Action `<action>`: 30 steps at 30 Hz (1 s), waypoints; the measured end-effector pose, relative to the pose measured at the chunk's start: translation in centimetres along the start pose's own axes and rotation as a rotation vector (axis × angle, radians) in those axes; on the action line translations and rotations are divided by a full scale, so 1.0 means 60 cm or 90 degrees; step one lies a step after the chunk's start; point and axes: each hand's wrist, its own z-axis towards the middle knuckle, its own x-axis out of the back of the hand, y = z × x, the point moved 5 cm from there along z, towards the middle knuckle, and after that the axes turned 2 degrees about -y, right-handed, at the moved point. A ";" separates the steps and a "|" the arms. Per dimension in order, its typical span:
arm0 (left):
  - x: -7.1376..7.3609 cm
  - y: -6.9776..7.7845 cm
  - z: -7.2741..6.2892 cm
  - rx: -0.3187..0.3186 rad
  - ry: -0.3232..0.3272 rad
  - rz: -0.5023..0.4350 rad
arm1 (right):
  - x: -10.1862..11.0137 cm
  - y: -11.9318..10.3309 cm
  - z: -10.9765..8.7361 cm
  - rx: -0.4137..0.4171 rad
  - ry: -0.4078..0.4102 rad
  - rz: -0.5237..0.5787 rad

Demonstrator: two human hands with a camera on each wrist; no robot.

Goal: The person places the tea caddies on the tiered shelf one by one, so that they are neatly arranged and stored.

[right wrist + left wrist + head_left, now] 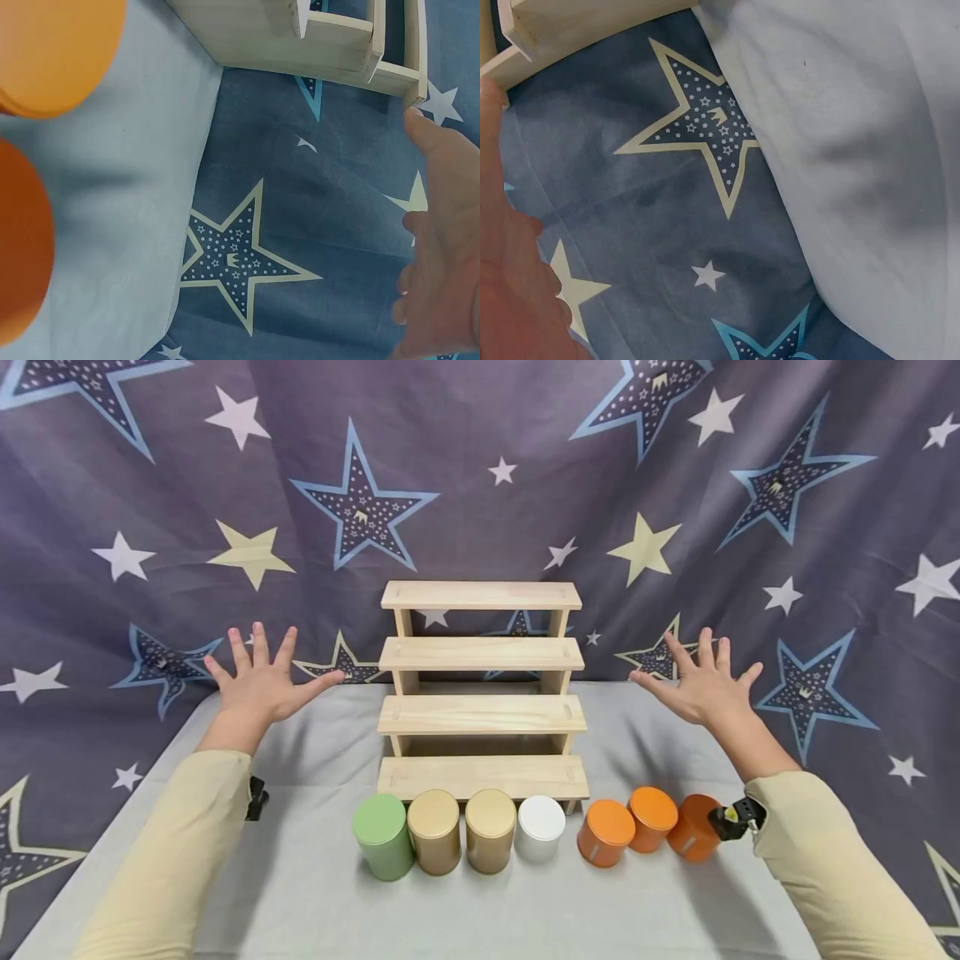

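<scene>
My left hand (pixel 258 687) hovers left of a wooden four-step rack (pixel 482 716), its fingers spread and holding nothing. On the other side my right hand (pixel 705 685) is held up the same way, fingers apart. In front of the rack stands a row of lidded tins: a green tin (pixel 384 839), two gold tins (pixel 435 833), a white tin (pixel 539 831) and three orange tins (pixel 605 835). Neither hand touches a tin or the rack. The right wrist view shows two orange lids (pixel 56 52) close up and part of the right hand (pixel 446 247).
A pale cloth covers the table (pixel 480 918). Behind it hangs a dark curtain (pixel 480 527) printed with stars, meeting the table's back edge. Small black cameras (pixel 257 799) are strapped at both wrists, the right one overlapping the outermost orange tin in the head view.
</scene>
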 end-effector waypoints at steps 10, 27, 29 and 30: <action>-0.011 0.005 0.016 -0.017 0.001 -0.161 | -0.009 0.016 -0.013 0.013 -0.036 0.021; -0.039 0.037 0.020 -0.045 -0.014 -0.512 | -0.027 0.034 -0.059 0.176 -0.083 0.114; -0.043 0.045 0.021 -0.049 -0.023 -0.545 | -0.032 0.038 -0.068 0.193 -0.094 0.123; -0.044 0.049 0.022 -0.052 -0.027 -0.555 | -0.034 0.041 -0.073 0.198 -0.098 0.126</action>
